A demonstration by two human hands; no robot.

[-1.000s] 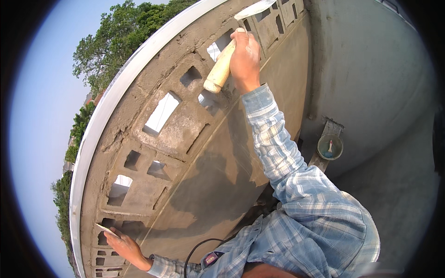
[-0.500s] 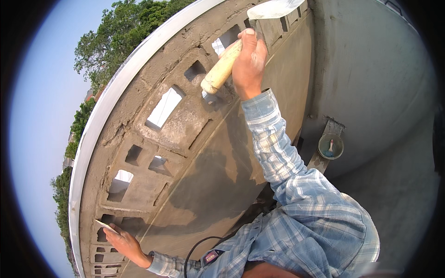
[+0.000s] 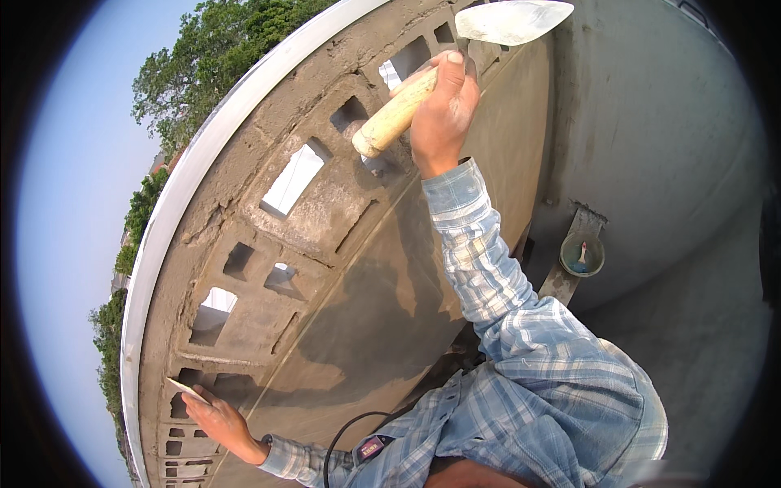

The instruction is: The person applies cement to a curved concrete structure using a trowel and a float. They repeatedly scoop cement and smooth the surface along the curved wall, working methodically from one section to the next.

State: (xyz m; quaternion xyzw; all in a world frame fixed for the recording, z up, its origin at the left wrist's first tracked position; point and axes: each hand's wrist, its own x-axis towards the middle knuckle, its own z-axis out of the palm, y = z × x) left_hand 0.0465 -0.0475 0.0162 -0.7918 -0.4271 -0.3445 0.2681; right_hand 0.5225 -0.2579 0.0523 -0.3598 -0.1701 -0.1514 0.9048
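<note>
My right hand (image 3: 446, 114) is closed round the pale wooden handle of a trowel (image 3: 514, 21). The trowel's leaf-shaped, whitish metal blade points right, near the top of the view, in front of the wall. At lower left, my left hand (image 3: 221, 423) holds a thin, pale flat piece (image 3: 188, 390) seen nearly edge-on; its kind cannot be made out. That hand is by the openings of a wall of hollow decorative blocks (image 3: 317, 203), coated in grey-brown mortar. Rectangular and small square holes run along it, with light showing through some.
Below the blocks is a smooth plastered wall face (image 3: 423, 220) bearing my shadow. A pale metal rail (image 3: 175, 175) curves along the outer edge, with trees (image 3: 203, 73) beyond. At right, a round bucket (image 3: 582, 254) with a brush inside rests on a plank (image 3: 561, 282), beside a grey wall (image 3: 659, 138).
The trowel blade has swung to the right, and more of it shows now. My right hand has shifted slightly right. My left hand stays nearly in place with the flat piece.
</note>
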